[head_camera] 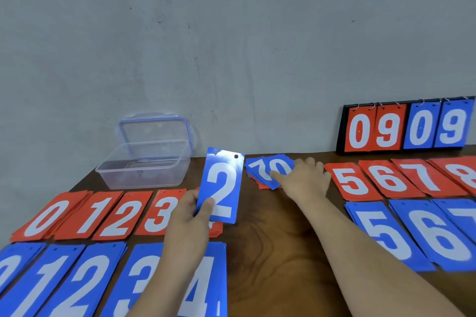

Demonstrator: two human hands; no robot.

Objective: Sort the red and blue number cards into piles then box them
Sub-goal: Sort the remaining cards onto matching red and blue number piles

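Blue piles 0 to 4 [77, 285] sit closest, bottom left, and the left forearm cuts across the 3 and 4 ones. Just behind them come red piles 0 to 3 [85, 213]; whatever's next in that row is hidden by the left hand [190, 216], which pinches a blue 2 card [222, 185] by its bottom corner, up off the table [270, 239]. Right hand [304, 177] is out flat, fingers stretched onto a messy mixed stack [268, 172] with a blue 7 and 0 on top, not gripping anything. Over on the right are red piles 5 to 8 [391, 180] with blue piles 5 to 7 [412, 237] in front. Clear box [141, 170] sits open back left, its lid [154, 128] leaning on the wall, and a flip scoreboard [407, 126] reads 0909 back right
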